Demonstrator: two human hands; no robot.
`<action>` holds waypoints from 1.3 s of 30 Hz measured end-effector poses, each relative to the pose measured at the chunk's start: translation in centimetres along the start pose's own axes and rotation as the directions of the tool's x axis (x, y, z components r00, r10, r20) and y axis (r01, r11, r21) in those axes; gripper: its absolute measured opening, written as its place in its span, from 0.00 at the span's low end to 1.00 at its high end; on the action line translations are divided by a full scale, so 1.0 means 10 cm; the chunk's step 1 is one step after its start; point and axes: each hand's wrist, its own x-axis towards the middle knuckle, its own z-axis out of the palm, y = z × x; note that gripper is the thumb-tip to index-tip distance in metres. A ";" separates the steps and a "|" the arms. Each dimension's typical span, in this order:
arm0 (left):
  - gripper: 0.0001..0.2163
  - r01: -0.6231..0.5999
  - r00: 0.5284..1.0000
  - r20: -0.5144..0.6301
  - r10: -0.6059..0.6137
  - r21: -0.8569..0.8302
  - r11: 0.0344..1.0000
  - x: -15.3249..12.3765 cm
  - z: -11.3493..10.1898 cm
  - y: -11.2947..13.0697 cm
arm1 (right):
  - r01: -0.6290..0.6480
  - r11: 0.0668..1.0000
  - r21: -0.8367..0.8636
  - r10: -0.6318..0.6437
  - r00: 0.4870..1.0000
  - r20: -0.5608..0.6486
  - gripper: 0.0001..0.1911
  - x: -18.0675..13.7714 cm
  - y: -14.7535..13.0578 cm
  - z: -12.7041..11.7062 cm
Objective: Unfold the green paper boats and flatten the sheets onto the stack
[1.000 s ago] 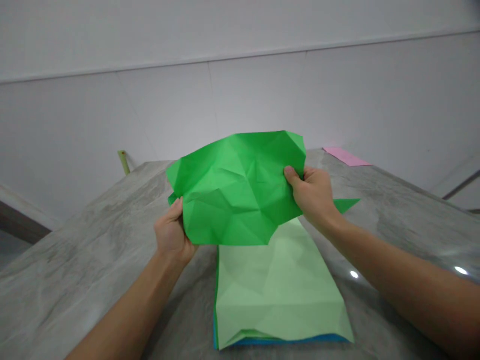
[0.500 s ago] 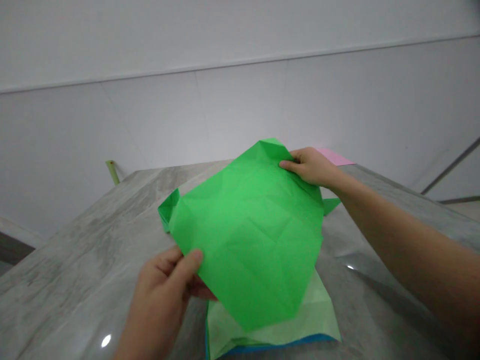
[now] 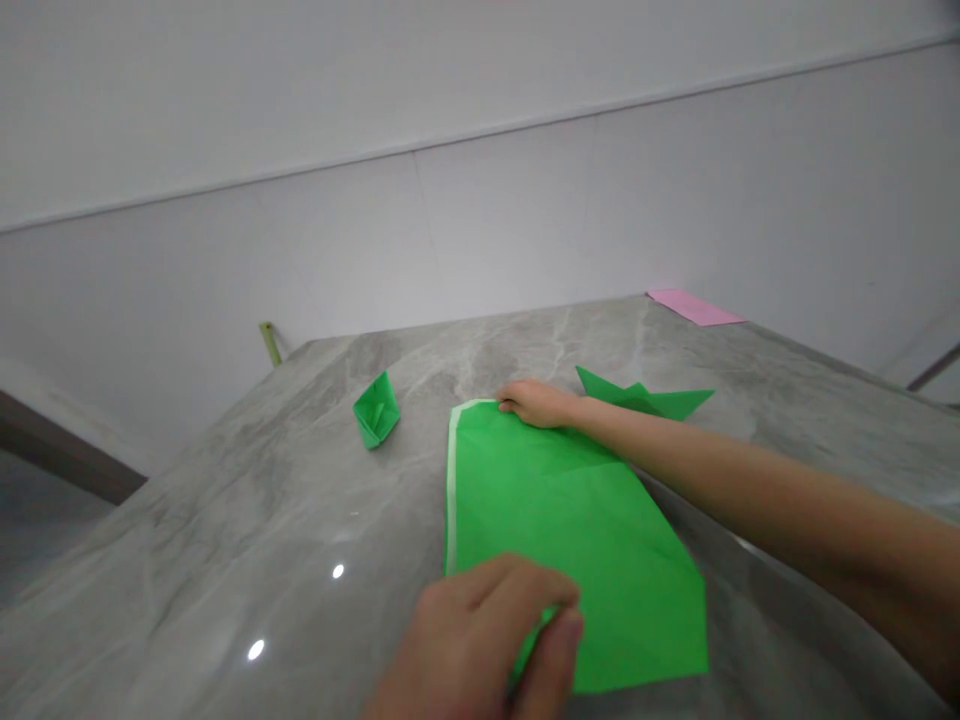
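A bright green paper sheet (image 3: 577,540) lies flat on the marble table, its creases faintly visible. A strip of a paler green sheet (image 3: 451,480) shows beneath its left edge. My left hand (image 3: 480,640) is at the near end, fingers pinching the sheet's near edge. My right hand (image 3: 536,403) rests at the far edge, and I cannot tell whether it grips the paper.
A small folded green paper boat (image 3: 375,410) stands left of the sheet. A larger green folded paper shape (image 3: 641,397) lies beyond my right forearm. A pink paper (image 3: 694,307) sits at the far table edge, near a white wall.
The green sheet has come down from the air and now lies flat on the paler sheet. Both hands have lowered with it, and the small paper boat has come into view.
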 end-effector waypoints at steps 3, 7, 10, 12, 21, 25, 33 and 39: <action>0.27 -0.132 0.982 0.169 0.080 0.323 0.937 0.28 -0.06 -0.19 | -0.041 0.999 -0.028 0.039 0.997 -0.072 0.11 -0.01 -0.02 0.06; 0.32 -0.107 0.919 0.393 -0.031 0.324 0.940 0.37 -0.06 -0.41 | -0.075 0.996 -0.047 0.067 0.986 -0.151 0.12 0.00 -0.03 0.13; 0.23 -0.056 0.888 0.456 -0.058 0.233 0.971 0.25 -0.19 -0.40 | -0.062 0.997 -0.039 0.055 0.985 -0.165 0.11 0.02 0.00 0.16; 0.22 -0.068 0.856 0.514 -0.050 0.208 0.976 0.19 -0.31 -0.35 | -0.056 0.998 -0.028 0.051 0.985 -0.162 0.11 0.04 0.03 0.17; 0.24 -0.483 0.848 0.462 0.259 0.472 0.738 0.73 -0.01 -0.40 | -0.027 0.999 -0.036 0.021 0.988 -0.154 0.11 0.08 0.05 0.16; 0.27 -0.576 0.794 0.473 0.381 0.385 0.721 0.81 0.10 -0.53 | -0.035 0.994 -0.108 0.013 0.980 -0.197 0.13 -0.04 -0.09 -0.08; 0.24 -0.544 0.817 0.414 0.400 0.328 0.772 0.75 0.17 -0.62 | 0.095 0.988 -0.119 -0.072 0.979 0.189 0.25 -0.40 -0.96 -0.09; 0.23 -0.472 0.854 0.408 0.324 0.345 0.811 0.64 0.18 -0.56 | -0.050 0.997 -0.051 0.053 0.997 0.057 0.35 -0.26 -0.84 0.37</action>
